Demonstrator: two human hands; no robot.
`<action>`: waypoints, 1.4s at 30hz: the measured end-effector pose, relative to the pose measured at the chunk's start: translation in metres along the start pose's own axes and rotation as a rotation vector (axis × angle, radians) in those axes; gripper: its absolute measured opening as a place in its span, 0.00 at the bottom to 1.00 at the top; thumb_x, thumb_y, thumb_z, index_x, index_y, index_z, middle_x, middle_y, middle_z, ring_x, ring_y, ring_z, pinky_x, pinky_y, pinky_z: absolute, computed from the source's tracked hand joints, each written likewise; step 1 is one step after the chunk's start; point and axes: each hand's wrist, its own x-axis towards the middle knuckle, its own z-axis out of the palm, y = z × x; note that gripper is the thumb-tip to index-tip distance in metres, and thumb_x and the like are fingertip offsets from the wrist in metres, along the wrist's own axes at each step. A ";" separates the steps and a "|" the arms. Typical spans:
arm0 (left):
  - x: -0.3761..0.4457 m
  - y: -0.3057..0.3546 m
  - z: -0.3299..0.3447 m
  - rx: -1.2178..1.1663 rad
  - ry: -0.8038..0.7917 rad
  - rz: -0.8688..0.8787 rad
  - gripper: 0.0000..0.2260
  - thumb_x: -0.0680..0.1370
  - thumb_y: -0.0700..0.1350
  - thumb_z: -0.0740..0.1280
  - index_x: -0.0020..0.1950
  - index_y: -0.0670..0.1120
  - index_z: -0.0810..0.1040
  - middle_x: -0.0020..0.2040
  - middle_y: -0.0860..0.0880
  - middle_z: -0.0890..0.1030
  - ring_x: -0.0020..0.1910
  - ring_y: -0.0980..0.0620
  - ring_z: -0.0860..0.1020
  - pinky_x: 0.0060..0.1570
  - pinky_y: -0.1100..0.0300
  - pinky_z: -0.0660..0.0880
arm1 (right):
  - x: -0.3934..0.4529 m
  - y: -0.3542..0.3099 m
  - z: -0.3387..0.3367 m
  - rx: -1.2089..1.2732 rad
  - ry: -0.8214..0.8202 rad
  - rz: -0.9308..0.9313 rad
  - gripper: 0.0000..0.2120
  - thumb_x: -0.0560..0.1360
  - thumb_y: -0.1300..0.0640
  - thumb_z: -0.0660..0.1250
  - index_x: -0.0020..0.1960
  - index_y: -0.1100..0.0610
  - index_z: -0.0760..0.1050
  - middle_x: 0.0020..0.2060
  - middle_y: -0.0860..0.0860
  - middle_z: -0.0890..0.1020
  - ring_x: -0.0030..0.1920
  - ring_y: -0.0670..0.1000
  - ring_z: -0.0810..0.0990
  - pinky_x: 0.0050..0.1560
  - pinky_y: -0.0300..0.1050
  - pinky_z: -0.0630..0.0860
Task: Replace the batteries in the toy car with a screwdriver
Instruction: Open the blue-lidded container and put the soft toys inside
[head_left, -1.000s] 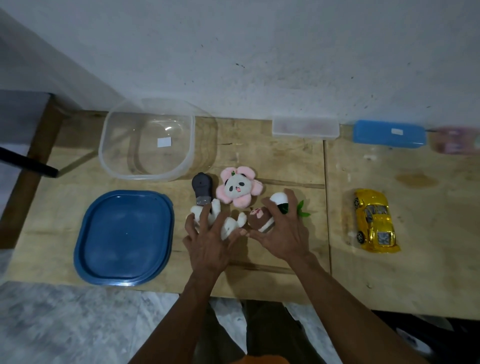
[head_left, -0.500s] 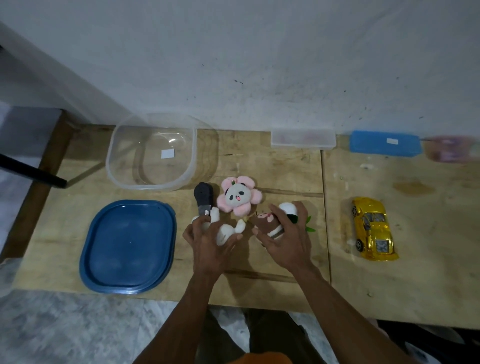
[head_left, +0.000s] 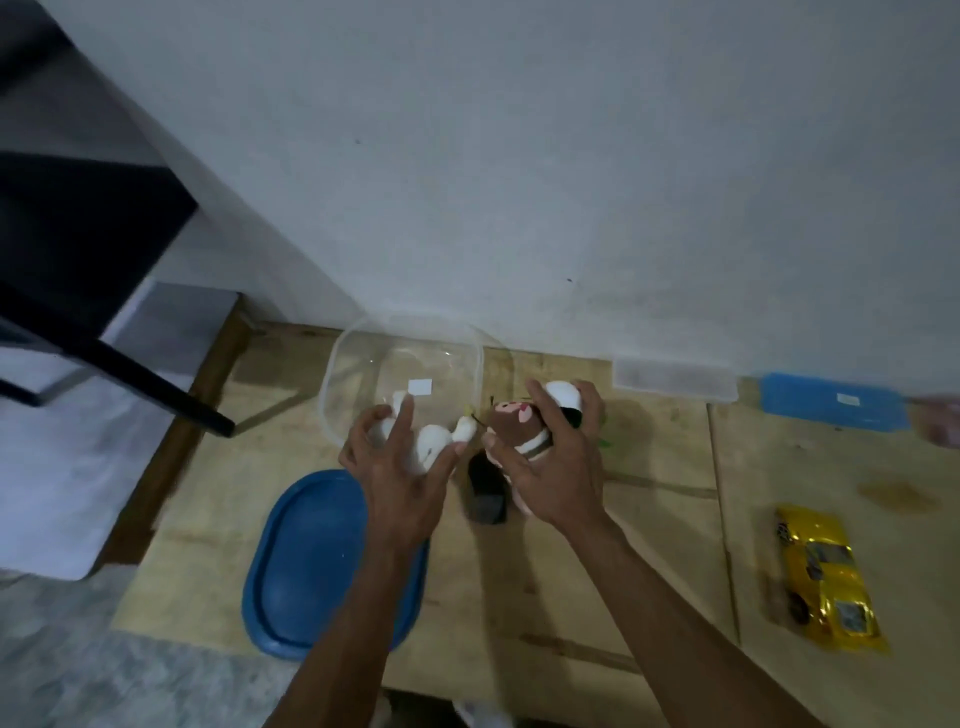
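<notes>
The yellow toy car (head_left: 823, 577) lies on the wooden table (head_left: 649, 561) at the right, far from both hands. My left hand (head_left: 400, 478) grips a white plush toy (head_left: 434, 441) lifted near the rim of the clear plastic container (head_left: 363, 364). My right hand (head_left: 556, 462) holds a brown and white plush toy (head_left: 524, 421) beside it, above the table. A dark grey plush toy (head_left: 485, 491) shows between my hands. No screwdriver or batteries are visible.
A blue lid (head_left: 306, 561) lies at the front left under my left forearm. A frosted flat box (head_left: 675, 379) and a blue case (head_left: 836, 410) sit against the white wall. A black chair or frame (head_left: 78, 260) stands left of the table.
Both hands have closed on the plush toys and lifted them off the table toward the clear container. The camera view has tilted up and left. The pink flower toy is no longer visible.
</notes>
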 end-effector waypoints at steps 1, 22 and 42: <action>0.018 -0.007 -0.009 -0.006 0.010 -0.013 0.35 0.69 0.64 0.71 0.73 0.51 0.73 0.69 0.45 0.65 0.69 0.47 0.61 0.66 0.37 0.67 | 0.011 -0.010 0.013 0.009 -0.007 0.000 0.38 0.65 0.30 0.68 0.70 0.46 0.73 0.74 0.53 0.58 0.68 0.51 0.70 0.58 0.40 0.74; 0.212 -0.109 -0.021 0.090 -0.782 0.328 0.46 0.65 0.60 0.79 0.78 0.51 0.64 0.77 0.42 0.57 0.76 0.41 0.56 0.73 0.46 0.65 | 0.125 -0.030 0.145 -0.463 -0.690 -0.170 0.49 0.68 0.36 0.73 0.80 0.42 0.49 0.80 0.50 0.47 0.69 0.59 0.71 0.53 0.51 0.78; 0.186 -0.104 0.001 0.286 -0.885 0.126 0.63 0.63 0.54 0.83 0.82 0.44 0.41 0.82 0.40 0.41 0.80 0.41 0.38 0.78 0.47 0.43 | 0.102 -0.058 0.162 -0.082 -0.319 0.341 0.23 0.85 0.51 0.49 0.80 0.51 0.55 0.80 0.53 0.55 0.80 0.52 0.51 0.78 0.47 0.50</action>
